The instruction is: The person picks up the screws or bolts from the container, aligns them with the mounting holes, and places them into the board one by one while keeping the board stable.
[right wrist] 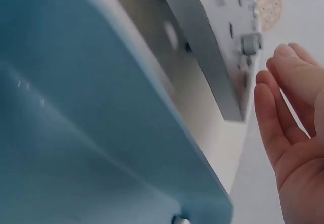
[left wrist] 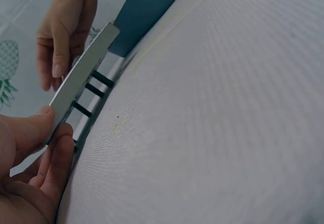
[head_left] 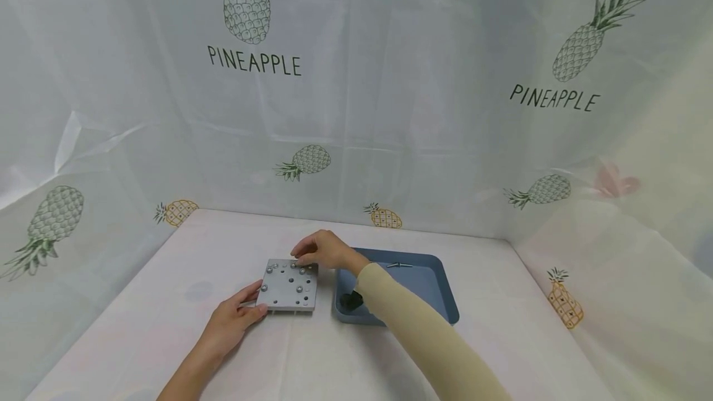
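"While the left hand [head_left: 231, 323] pinches the plate [head_left: 283, 297] at its near left corner, what does the right hand [head_left: 325, 251] have?"

"Its fingers are bent over the far edge, close to a bolt [right wrist: 250, 44]. I can't tell whether they grip anything; the tips hide that."

"And where does the plate sit?"

"Over the cloth [head_left: 484, 351], just left of the tray [head_left: 449, 293] and not touching it. Several shanks [left wrist: 104, 80] stick out underneath. I can't tell whether all of them meet the cloth."

"So what worries you?"

"Tilting. The plate seems propped up, and the left hand holds only one corner. A firm push at the far edge, well away from that hold, could rock it or skid it on the cloth."

"Anything else?"

"A loose bolt. If any aren't threaded tight, a tilt or a knuckle's brush could lift one out. Crowding near the right hand makes that likelier."

"And the sleeve [head_left: 414, 327]?"

"It crosses above the tray, where silver pieces [head_left: 398, 265] and a black piece [head_left: 351, 301] lie. A dropped wrist could drag the rim or scatter them."
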The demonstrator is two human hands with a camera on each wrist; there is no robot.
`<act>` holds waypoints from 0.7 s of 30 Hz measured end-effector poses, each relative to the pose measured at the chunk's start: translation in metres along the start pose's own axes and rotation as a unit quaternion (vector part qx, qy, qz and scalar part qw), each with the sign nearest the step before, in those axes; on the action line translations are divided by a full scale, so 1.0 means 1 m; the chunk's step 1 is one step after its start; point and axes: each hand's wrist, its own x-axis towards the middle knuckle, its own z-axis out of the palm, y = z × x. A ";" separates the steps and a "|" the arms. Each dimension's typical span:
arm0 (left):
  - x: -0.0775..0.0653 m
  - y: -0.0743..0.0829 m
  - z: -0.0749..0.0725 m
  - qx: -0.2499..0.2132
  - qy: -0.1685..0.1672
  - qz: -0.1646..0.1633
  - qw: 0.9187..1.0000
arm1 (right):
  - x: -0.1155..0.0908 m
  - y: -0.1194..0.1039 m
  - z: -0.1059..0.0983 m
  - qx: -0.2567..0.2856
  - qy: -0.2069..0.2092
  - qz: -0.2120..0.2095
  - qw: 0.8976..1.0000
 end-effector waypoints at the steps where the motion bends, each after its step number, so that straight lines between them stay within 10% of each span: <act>1: 0.000 -0.001 0.000 -0.001 0.001 0.000 1.000 | -0.002 0.000 -0.003 -0.003 0.002 -0.002 1.000; 21: 0.001 -0.001 0.001 -0.003 -0.001 -0.003 1.000 | -0.117 0.043 -0.100 -0.084 0.024 -0.010 0.996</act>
